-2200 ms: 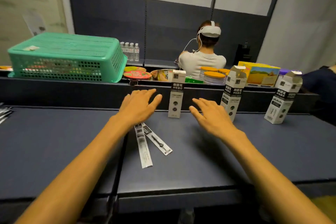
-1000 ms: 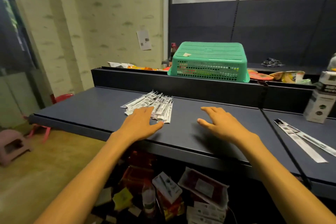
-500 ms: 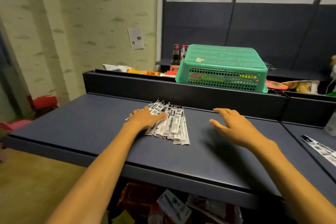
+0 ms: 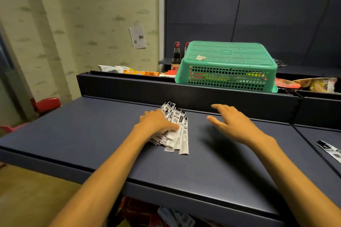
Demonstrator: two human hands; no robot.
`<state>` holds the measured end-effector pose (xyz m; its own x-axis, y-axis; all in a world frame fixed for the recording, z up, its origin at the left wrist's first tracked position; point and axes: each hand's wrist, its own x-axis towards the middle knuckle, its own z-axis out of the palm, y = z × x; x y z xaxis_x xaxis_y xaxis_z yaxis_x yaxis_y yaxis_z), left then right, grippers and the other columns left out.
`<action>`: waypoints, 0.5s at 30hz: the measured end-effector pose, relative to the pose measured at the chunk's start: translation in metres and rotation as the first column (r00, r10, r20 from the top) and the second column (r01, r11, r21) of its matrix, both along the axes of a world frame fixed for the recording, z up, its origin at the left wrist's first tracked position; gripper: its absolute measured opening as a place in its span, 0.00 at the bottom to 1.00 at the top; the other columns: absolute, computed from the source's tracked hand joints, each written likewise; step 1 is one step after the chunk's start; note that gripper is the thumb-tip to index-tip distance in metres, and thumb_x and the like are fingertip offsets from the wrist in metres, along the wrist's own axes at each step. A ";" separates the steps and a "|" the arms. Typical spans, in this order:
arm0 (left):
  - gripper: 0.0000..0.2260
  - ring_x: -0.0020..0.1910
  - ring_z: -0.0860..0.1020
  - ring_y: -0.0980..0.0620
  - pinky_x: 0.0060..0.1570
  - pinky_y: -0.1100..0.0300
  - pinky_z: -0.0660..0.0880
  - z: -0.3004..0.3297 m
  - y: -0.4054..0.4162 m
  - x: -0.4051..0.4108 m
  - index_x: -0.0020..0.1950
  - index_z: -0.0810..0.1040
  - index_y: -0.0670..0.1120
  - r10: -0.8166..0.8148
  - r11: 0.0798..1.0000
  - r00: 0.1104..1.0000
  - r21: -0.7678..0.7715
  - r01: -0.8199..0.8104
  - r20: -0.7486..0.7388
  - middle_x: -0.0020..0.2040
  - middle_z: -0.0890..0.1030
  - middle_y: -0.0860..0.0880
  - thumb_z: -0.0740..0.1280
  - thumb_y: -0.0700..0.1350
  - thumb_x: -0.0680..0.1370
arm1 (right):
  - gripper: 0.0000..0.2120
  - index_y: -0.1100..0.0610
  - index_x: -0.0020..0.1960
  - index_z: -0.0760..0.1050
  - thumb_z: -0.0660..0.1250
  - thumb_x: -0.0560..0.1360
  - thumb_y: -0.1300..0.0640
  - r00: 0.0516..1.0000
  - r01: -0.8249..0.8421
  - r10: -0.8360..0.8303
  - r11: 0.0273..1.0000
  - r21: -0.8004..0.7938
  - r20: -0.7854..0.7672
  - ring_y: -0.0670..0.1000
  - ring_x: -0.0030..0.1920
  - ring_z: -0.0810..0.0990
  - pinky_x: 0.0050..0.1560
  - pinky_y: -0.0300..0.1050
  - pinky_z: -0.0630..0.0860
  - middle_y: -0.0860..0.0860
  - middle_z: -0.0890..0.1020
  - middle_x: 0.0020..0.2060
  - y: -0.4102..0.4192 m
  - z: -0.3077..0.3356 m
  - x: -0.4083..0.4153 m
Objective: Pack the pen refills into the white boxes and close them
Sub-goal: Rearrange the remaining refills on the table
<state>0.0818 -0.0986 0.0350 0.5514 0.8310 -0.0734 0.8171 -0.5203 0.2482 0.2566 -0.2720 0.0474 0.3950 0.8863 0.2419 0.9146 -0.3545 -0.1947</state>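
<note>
Both hands are over the dark blue worktop [image 4: 92, 121]. The left hand [image 4: 156, 122] now lies on the pile of packaged pen refills [image 4: 178, 131], palm down, its thumb pressed against the packets and its fingers curling over the left side of the pile; whether it has closed round any of them cannot be told. A second ago it was only reaching the near edge of the pile, and half a second ago its fingertips had just touched it. The pile has drawn together from a loose fan into a tighter bundle. The right hand [image 4: 232, 125] hovers just beside the pile with fingers spread and relaxed, holding nothing, much as it has done throughout.

Two seconds ago the view faced the upright white boxes; it has since swung left, and no box is in sight now. Only the ends of two loose refill packets [image 4: 330, 150] show at the right edge of the frame, well apart from the pile. A green basket [image 4: 227, 64] sits upturned on the ledge behind.

This looks like the fetching step: gathering a fresh batch of refills to carry back to the boxes. Packing and closing are not yet done for this batch.
</note>
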 end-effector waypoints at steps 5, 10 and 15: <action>0.32 0.54 0.75 0.46 0.54 0.52 0.74 0.014 0.009 -0.008 0.64 0.69 0.44 -0.041 0.999 0.999 -0.035 0.041 -0.010 0.59 0.76 0.46 0.71 0.64 0.69 | 0.29 0.52 0.77 0.58 0.55 0.81 0.39 1.000 0.023 -0.022 1.000 0.008 -0.011 0.53 0.73 0.64 0.69 0.52 0.64 0.51 0.65 0.75 0.001 0.003 0.006; 0.49 0.66 0.70 0.39 0.63 0.44 0.70 0.006 0.006 0.002 0.69 0.67 0.43 -0.021 0.999 1.000 -0.040 0.020 -0.017 0.67 0.73 0.42 0.66 0.77 0.61 | 0.29 0.52 0.77 0.59 0.55 0.80 0.39 0.998 0.064 -0.063 0.998 0.012 -0.026 0.54 0.73 0.65 0.68 0.52 0.65 0.52 0.66 0.75 0.005 0.003 0.005; 0.42 0.63 0.72 0.42 0.60 0.49 0.72 0.003 0.015 -0.006 0.68 0.67 0.44 -0.055 0.998 0.998 0.025 0.055 0.000 0.65 0.74 0.44 0.69 0.71 0.66 | 0.29 0.52 0.77 0.59 0.55 0.80 0.39 0.997 0.079 -0.078 0.997 0.006 -0.028 0.55 0.72 0.66 0.69 0.53 0.66 0.52 0.67 0.74 0.007 0.002 -0.005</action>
